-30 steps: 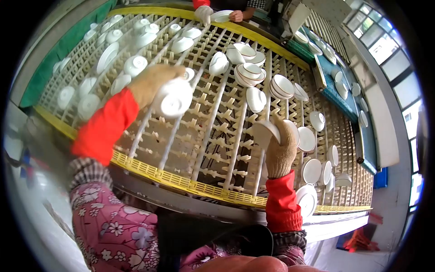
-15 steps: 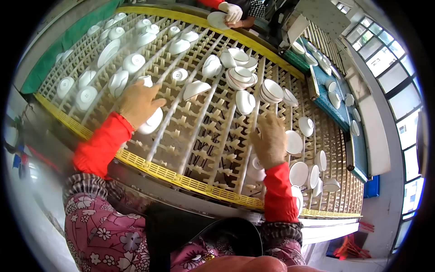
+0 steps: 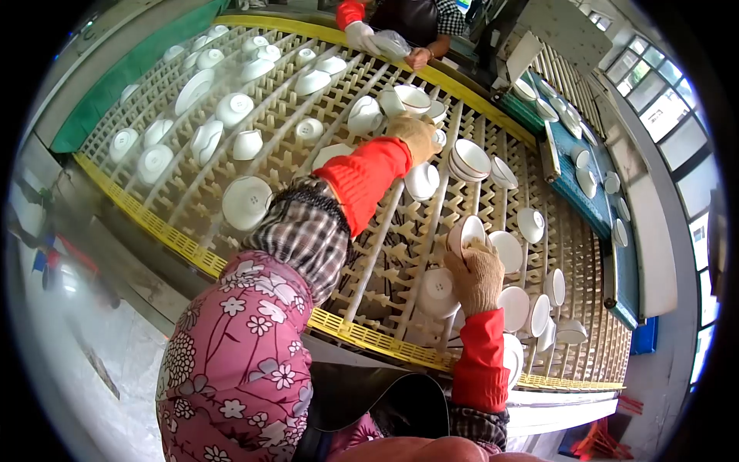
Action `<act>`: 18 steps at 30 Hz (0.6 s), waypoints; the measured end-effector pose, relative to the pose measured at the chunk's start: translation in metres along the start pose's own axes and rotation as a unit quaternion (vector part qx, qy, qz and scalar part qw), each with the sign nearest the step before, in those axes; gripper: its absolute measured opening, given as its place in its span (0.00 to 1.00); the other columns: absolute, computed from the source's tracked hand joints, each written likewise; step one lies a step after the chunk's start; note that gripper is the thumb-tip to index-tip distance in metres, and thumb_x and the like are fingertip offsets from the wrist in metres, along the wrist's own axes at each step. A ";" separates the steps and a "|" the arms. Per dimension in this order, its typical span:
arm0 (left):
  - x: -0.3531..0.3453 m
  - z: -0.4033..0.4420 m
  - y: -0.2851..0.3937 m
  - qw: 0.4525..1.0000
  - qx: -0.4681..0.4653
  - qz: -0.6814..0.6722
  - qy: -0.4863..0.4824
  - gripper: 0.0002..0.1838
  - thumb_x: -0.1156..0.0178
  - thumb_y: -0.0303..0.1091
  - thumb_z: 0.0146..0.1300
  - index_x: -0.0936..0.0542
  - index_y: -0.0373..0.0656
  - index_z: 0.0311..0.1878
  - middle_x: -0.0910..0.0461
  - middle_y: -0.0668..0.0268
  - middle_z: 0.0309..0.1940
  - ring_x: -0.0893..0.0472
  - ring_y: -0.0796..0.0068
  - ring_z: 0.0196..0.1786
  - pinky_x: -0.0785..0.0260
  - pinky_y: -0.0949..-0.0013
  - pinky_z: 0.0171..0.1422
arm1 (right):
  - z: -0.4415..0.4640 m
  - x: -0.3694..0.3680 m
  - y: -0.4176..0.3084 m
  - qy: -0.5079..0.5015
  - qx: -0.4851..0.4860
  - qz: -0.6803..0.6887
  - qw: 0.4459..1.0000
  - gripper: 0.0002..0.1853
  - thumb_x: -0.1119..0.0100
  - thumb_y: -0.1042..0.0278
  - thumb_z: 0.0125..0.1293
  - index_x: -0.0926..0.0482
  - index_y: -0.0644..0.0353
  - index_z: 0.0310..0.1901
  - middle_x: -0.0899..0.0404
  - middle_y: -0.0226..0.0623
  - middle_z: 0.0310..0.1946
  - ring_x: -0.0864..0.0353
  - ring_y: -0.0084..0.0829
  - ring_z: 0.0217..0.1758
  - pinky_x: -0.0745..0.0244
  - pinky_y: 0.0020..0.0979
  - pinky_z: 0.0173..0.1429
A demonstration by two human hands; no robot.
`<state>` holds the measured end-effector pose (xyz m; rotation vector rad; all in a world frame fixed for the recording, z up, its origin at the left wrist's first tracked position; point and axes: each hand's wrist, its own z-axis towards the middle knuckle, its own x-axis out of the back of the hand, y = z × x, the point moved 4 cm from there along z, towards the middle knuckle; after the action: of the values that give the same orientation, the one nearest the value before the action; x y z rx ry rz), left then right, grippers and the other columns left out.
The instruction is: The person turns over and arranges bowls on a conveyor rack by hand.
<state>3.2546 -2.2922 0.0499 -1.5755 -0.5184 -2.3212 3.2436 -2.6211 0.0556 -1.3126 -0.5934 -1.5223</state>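
My left hand (image 3: 416,137), in a tan glove, reaches far across the slatted conveyor (image 3: 375,279). Its fingers curl around a small white bowl (image 3: 439,138), largely covered by the glove. Just beyond it stand white bowls (image 3: 412,98), and another bowl (image 3: 422,182) lies tilted below it. Nearer to me, my right hand (image 3: 475,277), also gloved, is closed on a white bowl with a dark rim (image 3: 465,232). Whether more than one is nested there I cannot tell. Beside that hand are an overturned bowl (image 3: 437,294) and a round white bowl (image 3: 506,252).
Several more bowls (image 3: 235,109) lie scattered over the pegs at the left. A yellow guard strip (image 3: 385,344) edges the conveyor on my side. Across it, another person's gloved hand (image 3: 361,36) handles clear plastic. A blue-green belt (image 3: 577,181) carries bowls at the right.
My left hand has swung from the left side to the bowls in the middle. My right hand now grips a bowl. An upturned bowl at the left is fully exposed. The other person's hands have shifted.
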 end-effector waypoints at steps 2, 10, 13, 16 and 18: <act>-0.002 -0.013 0.005 0.997 -0.005 0.074 -0.006 0.30 0.42 0.61 0.84 0.10 0.47 0.68 0.08 0.57 0.65 0.10 0.54 0.65 0.24 0.47 0.77 | -0.005 0.002 -0.004 0.035 -0.003 0.021 0.999 0.19 0.27 0.52 0.70 0.11 0.62 0.31 0.15 0.49 0.32 0.16 0.59 0.39 0.23 0.57 0.60; 0.061 -0.138 -0.082 0.988 -0.109 -0.098 0.058 0.10 0.35 0.41 0.80 0.08 0.51 0.55 0.08 0.56 0.50 0.08 0.55 0.57 0.16 0.56 0.66 | -0.024 -0.002 0.005 0.015 -0.082 0.112 0.990 0.21 0.27 0.49 0.75 0.10 0.61 0.32 0.15 0.49 0.26 0.16 0.61 0.36 0.33 0.65 0.86; 0.115 -0.131 -0.152 0.989 0.032 -0.111 0.092 0.14 0.33 0.36 0.77 0.12 0.47 0.61 0.09 0.56 0.59 0.09 0.57 0.63 0.15 0.58 0.66 | -0.023 -0.005 0.005 0.041 -0.059 0.085 0.994 0.22 0.25 0.53 0.75 0.14 0.66 0.32 0.20 0.53 0.25 0.21 0.57 0.30 0.25 0.53 0.57; 0.135 -0.148 -0.214 0.937 0.173 -0.229 0.199 0.26 0.28 0.40 0.76 0.17 0.41 0.72 0.11 0.50 0.63 0.10 0.53 0.68 0.16 0.57 0.68 | -0.027 -0.003 0.007 0.044 -0.046 0.088 0.994 0.21 0.24 0.55 0.74 0.15 0.68 0.33 0.22 0.55 0.24 0.24 0.55 0.27 0.24 0.49 0.42; 0.146 -0.159 -0.210 0.921 0.290 -0.174 0.192 0.34 0.26 0.44 0.76 0.21 0.36 0.78 0.12 0.46 0.67 0.12 0.49 0.71 0.19 0.56 0.74 | -0.023 -0.001 0.009 0.055 -0.014 0.085 0.995 0.21 0.24 0.55 0.75 0.15 0.68 0.33 0.22 0.55 0.25 0.25 0.55 0.27 0.26 0.49 0.39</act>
<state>2.9801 -2.1807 0.1047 -0.7788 -1.3143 -2.3098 3.2413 -2.6434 0.0465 -1.2583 -0.3816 -1.4572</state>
